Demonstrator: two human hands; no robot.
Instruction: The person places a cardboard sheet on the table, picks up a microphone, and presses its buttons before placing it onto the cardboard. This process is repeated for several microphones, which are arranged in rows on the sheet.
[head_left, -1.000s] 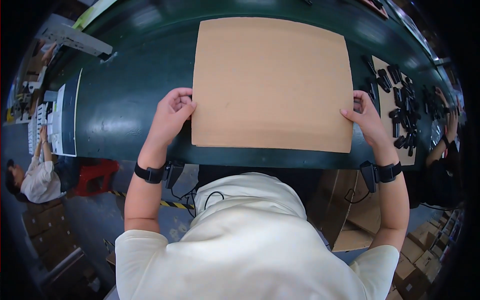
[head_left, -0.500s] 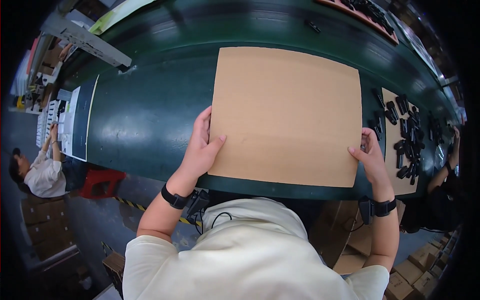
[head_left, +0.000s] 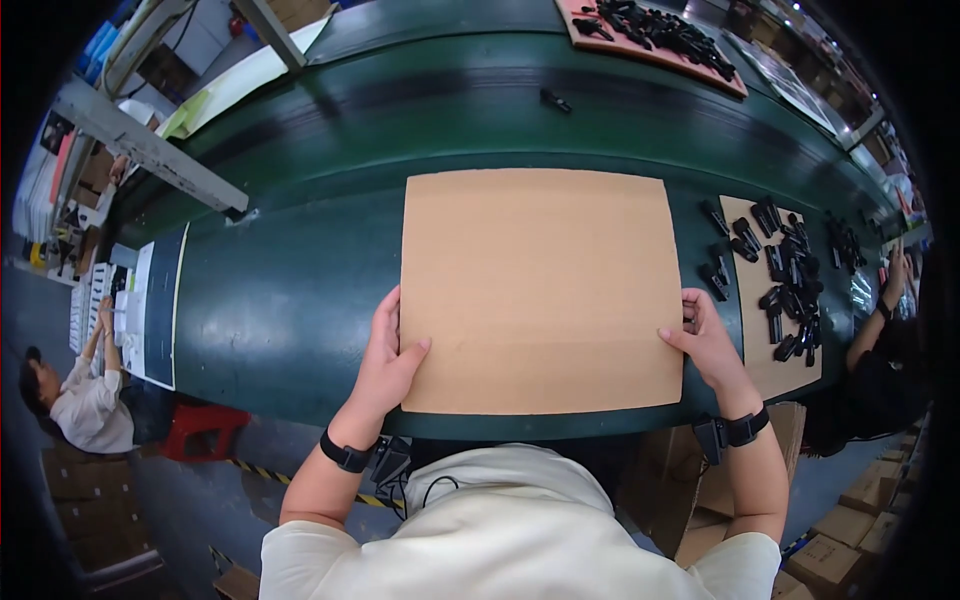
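A plain brown cardboard sheet (head_left: 540, 290) is held in front of me over the green work surface (head_left: 290, 300). My left hand (head_left: 388, 358) grips its left edge near the lower corner, thumb on top and fingers behind. On the opposite edge, my right hand (head_left: 708, 340) holds it the same way, its thumb lying on the face. Whether the sheet touches the surface beneath I cannot tell. Just right of my right hand, several small black plastic parts (head_left: 795, 265) lie on another cardboard piece (head_left: 735, 215), with a few more beside it.
Beyond the work surface runs a green belt (head_left: 420, 100) carrying one black part (head_left: 555, 101). A pink tray (head_left: 660, 50) heaped with black parts is at the far right. A metal post (head_left: 160, 150) stands far left. People sit at both sides, near a red stool (head_left: 203, 432).
The view has tilted up, so more of the far side shows. The cardboard sheet now sits straighter, its far right corner less slanted. Both hands keep their hold.
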